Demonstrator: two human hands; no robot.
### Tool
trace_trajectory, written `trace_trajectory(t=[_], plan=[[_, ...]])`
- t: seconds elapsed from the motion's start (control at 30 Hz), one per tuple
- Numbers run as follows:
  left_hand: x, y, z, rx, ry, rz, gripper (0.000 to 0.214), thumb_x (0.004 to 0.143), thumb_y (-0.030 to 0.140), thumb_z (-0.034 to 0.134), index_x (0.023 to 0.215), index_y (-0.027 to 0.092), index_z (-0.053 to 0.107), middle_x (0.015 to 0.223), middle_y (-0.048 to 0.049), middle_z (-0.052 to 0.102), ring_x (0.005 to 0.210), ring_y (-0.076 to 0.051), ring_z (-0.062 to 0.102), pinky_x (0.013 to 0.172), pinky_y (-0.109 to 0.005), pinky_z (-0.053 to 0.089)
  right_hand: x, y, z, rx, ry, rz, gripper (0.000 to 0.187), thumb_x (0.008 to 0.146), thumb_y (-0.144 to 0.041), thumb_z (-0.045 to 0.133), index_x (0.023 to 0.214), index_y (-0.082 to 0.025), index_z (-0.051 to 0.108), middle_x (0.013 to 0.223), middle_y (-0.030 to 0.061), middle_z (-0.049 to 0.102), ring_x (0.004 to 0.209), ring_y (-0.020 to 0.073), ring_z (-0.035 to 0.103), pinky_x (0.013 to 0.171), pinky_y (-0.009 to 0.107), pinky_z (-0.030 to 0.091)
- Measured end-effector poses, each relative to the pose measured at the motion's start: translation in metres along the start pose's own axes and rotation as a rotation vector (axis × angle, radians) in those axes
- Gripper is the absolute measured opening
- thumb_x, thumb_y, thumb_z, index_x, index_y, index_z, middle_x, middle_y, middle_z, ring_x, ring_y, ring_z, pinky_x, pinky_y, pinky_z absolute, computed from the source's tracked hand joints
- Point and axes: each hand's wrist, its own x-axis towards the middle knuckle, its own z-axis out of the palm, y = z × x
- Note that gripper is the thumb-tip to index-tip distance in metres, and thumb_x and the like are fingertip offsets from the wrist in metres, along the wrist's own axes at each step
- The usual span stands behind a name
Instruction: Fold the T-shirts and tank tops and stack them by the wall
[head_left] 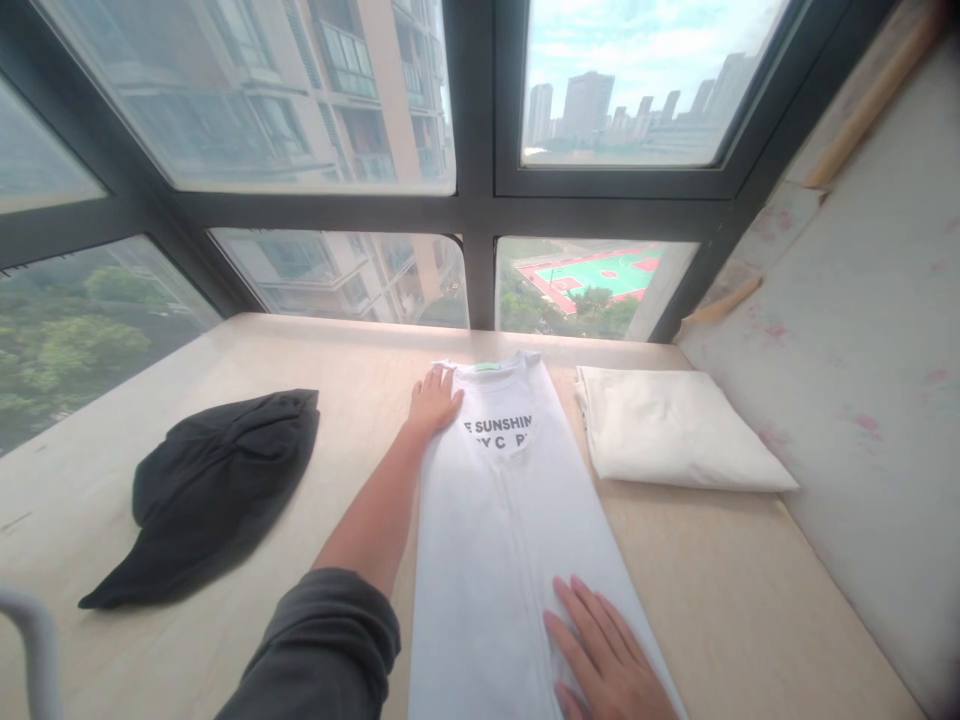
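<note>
White tee (480, 560), folded into a long strip, lies lengthwise mid-ledge (720, 580); collar end nr the far edge, below the window frame (480, 212), other end cut off at btm of view. Dk print (499, 425) (pt. reads "SUNSHIN") sits below the collar, w/ a small green tag (487, 367) at the neck.

L hand (435, 402) is palm-down on the tee's L shoulder, nr the ledge's far edge, fingers slightly apart, thumb out. R hand (600, 650) lies flat on the tee's lower R part, twd the ledge's near side, fingers spread; wrist out of view. Dk grey sleeve (322, 630) rolled up on L arm.

Crumpled blk cloth (225, 490) is twd the ledge's L edge, well apart from tee. Folded cream cloth (675, 430) is nr the far R corner, by the wall (862, 400).
</note>
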Motion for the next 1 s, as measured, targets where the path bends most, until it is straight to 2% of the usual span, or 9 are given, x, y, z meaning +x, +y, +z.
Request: trace_trajectory(t=[0.13, 0.27, 0.43, 0.57, 0.7, 0.77, 0.87, 1.0], plan=[[-0.004, 0.007, -0.009, -0.001, 0.01, -0.006, 0.063, 0.097, 0.052, 0.031, 0.151, 0.019, 0.033, 0.162, -0.0154, 0.026, 0.149, -0.031, 0.022, 0.117, -0.058, 0.018, 0.005, -0.001, -0.005, 0.018, 0.006, 0.007, 0.051, 0.084, -0.027, 0.057, 0.133, -0.017, 0.059, 0.147, 0.0133, 0.052, 0.137, 0.0303, 0.046, 0.103, 0.039, 0.046], [-0.027, 0.034, -0.018, 0.013, 0.073, 0.034, 0.064, 0.097, 0.049, 0.034, 0.15, 0.015, 0.034, 0.162, -0.0184, 0.023, 0.15, -0.036, 0.016, 0.118, -0.062, 0.013, 0.012, -0.004, -0.014, 0.018, 0.015, 0.036, 0.049, 0.081, -0.024, 0.056, 0.129, -0.016, 0.061, 0.145, 0.0139, 0.054, 0.136, 0.0301, 0.046, 0.103, 0.04, 0.046], [-0.064, 0.095, -0.025, 0.002, 0.068, 0.254, 0.061, 0.098, 0.051, 0.032, 0.148, 0.018, 0.039, 0.162, -0.0139, 0.026, 0.151, -0.033, 0.018, 0.12, -0.057, 0.016, 0.016, -0.009, -0.021, 0.023, -0.005, 0.064, 0.053, 0.079, -0.022, 0.056, 0.132, -0.016, 0.059, 0.147, 0.0136, 0.051, 0.138, 0.0301, 0.045, 0.103, 0.041, 0.045], [-0.073, 0.15, -0.018, -0.02, 0.042, 0.402, 0.058, 0.098, 0.048, 0.033, 0.149, 0.021, 0.038, 0.162, -0.0098, 0.029, 0.151, -0.029, 0.02, 0.121, -0.053, 0.016, 0.01, -0.015, -0.011, 0.034, 0.027, 0.078, 0.051, 0.083, -0.026, 0.056, 0.133, -0.016, 0.058, 0.151, 0.0137, 0.046, 0.14, 0.0308, 0.042, 0.108, 0.042, 0.041], [-0.052, 0.187, -0.003, -0.039, 0.02, 0.398, 0.06, 0.096, 0.045, 0.037, 0.151, 0.02, 0.035, 0.162, -0.0119, 0.028, 0.15, -0.031, 0.02, 0.12, -0.056, 0.018, -0.001, -0.025, 0.008, -0.014, 0.183, 0.076, 0.044, 0.093, -0.041, 0.05, 0.129, -0.018, 0.061, 0.141, 0.0125, 0.057, 0.135, 0.029, 0.049, 0.108, 0.04, 0.042], [-0.034, 0.195, 0.003, -0.051, 0.016, 0.361, 0.061, 0.095, 0.043, 0.037, 0.151, 0.018, 0.036, 0.163, -0.0134, 0.026, 0.151, -0.033, 0.018, 0.119, -0.058, 0.018, -0.004, -0.028, 0.013, -0.066, 0.246, 0.066, 0.038, 0.096, -0.038, 0.046, 0.125, -0.021, 0.063, 0.133, 0.01, 0.065, 0.128, 0.0268, 0.056, 0.103, 0.038, 0.048], [-0.006, 0.197, 0.009, -0.071, 0.007, 0.301, 0.062, 0.095, 0.044, 0.036, 0.151, 0.018, 0.034, 0.164, -0.0131, 0.022, 0.152, -0.033, 0.012, 0.12, -0.06, 0.011, -0.004, -0.028, 0.013, -0.109, 0.261, 0.06, 0.032, 0.095, -0.027, 0.046, 0.12, -0.025, 0.066, 0.125, 0.0061, 0.07, 0.118, 0.0241, 0.064, 0.091, 0.033, 0.056], [0.019, 0.191, 0.015, -0.092, -0.051, 0.226, 0.065, 0.096, 0.051, 0.031, 0.151, 0.016, 0.033, 0.165, -0.0161, 0.018, 0.151, -0.034, 0.014, 0.118, -0.064, 0.012, -0.001, -0.026, 0.007, -0.104, 0.247, 0.059, 0.034, 0.096, -0.029, 0.042, 0.118, -0.025, 0.067, 0.123, 0.0051, 0.071, 0.118, 0.0238, 0.065, 0.084, 0.032, 0.06]])
